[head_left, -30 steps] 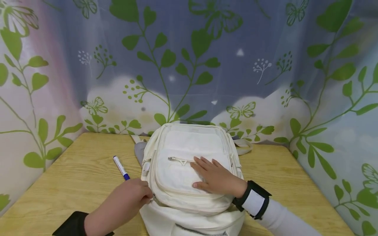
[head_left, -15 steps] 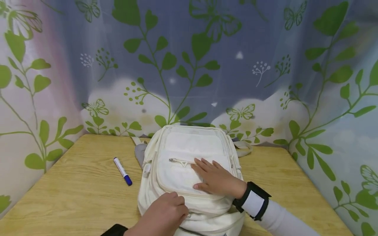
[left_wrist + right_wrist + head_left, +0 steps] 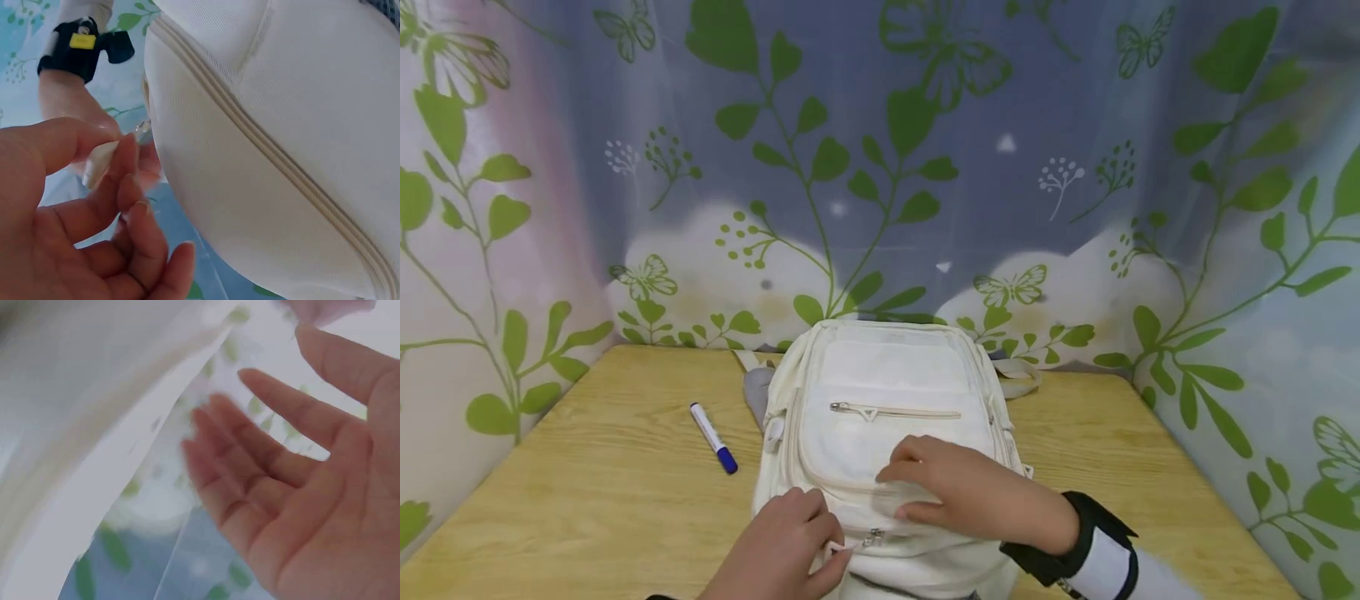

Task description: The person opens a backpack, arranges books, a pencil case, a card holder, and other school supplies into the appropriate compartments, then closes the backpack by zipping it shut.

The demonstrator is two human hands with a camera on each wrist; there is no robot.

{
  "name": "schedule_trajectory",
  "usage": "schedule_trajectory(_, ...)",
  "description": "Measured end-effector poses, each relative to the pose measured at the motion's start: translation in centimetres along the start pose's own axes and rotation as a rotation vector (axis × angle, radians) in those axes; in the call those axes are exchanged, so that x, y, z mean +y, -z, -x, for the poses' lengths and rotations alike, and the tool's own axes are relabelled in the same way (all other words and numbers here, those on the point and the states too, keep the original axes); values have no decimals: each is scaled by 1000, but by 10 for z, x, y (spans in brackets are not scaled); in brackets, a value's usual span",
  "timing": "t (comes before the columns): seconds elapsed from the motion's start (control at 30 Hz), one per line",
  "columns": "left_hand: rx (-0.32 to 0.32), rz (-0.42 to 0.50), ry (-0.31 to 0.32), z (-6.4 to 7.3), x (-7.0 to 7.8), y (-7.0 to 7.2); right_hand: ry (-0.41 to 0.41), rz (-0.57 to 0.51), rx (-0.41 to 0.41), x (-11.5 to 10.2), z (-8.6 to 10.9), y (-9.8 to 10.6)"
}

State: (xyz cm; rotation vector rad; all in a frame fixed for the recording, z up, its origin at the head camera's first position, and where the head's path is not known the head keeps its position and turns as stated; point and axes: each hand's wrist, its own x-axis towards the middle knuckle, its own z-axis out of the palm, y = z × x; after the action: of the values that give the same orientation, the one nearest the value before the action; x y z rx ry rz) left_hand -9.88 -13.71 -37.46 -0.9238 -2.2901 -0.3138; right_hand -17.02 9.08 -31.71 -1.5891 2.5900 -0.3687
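Note:
A cream backpack [image 3: 887,367] lies on the table, its front pocket with a short zipper [image 3: 917,412] facing up. At the bag's lower edge my left hand [image 3: 786,546] pinches a pale zipper pull [image 3: 100,164] between thumb and index finger. Metal zipper sliders [image 3: 874,537] show just right of those fingertips. Over the lower right of the bag hovers my right hand [image 3: 973,492], its fingers loosely bent and holding nothing. In the right wrist view, air separates the right hand's spread fingers from the blurred bag.
A white marker with a blue cap [image 3: 713,437] lies on the wooden table [image 3: 587,467], left of the backpack. A strap [image 3: 1018,375] sticks out behind the bag at right. Leaf-patterned curtains [image 3: 880,167] enclose the table at the back and sides.
My left hand has moved right along the bag's lower edge with the zipper pull, uncovering the marker's cap. My right hand has lifted off the front pocket and come nearer the left.

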Motion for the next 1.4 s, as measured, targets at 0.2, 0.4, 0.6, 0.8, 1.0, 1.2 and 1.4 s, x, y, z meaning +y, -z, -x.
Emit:
schedule_trajectory(0.2,50,31,-52,-6,3,1,146,95,63,-28,0,-24)
schedule_trajectory(0.4,-146,237,50,-8,-5,19,66,-5,7,-31,4,-34)
schedule_trajectory(0.6,-123,181,-57,-7,-22,11,42,-163,-57,-26,15,-31)
schedule_trajectory(0.8,-133,41,-135,-6,-17,-11,66,-183,32,-24,22,-33)
schedule_trajectory(1.0,-109,-55,-150,-11,-11,-17,41,-181,87,-18,35,-36)
schedule_trajectory(1.2,-100,-88,-139,-12,-9,-20,-105,-242,64,0,63,-30)
schedule_trajectory(1.4,-44,-56,-164,-11,-11,-18,-234,-276,55,28,101,-17)
